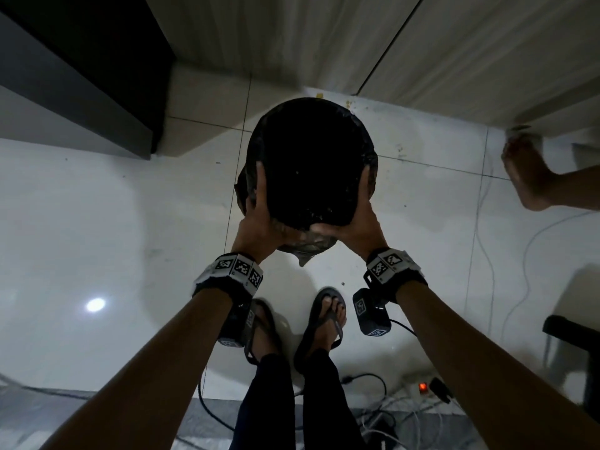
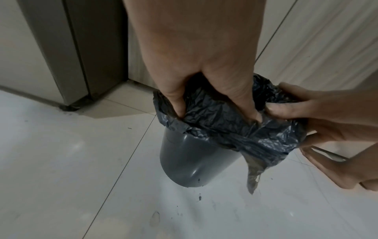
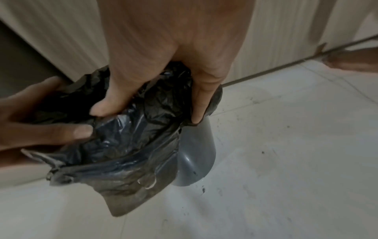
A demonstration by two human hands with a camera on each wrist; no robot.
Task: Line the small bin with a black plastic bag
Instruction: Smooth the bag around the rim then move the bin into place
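A small round bin of smooth grey plastic (image 2: 190,161) stands on a glossy white tiled floor (image 2: 61,177), at the centre of the head view and slightly above the middle. A black plastic bag of thin, crinkled film (image 2: 220,116) already sits inside it, its mouth turned outward over the rim.

The left hand (image 1: 259,206) grips the bag and rim on the left side of the bin, fingers curled over the edge into the opening. The right hand (image 1: 360,212) does the same on the right side, thumb inside, fingers outside, clamped on the folded film.

The lining looks nearly done: the bag is in and its edge covers the rim most of the way round. What seems left is tidying. On the near side the film bunches unevenly, and a loose, creased, slightly translucent flap (image 3: 131,190) hangs down the bin's outer wall.

The bin tapers toward its base. Pale wood-grain cabinet doors (image 1: 454,53) fill the upper right of the head view.
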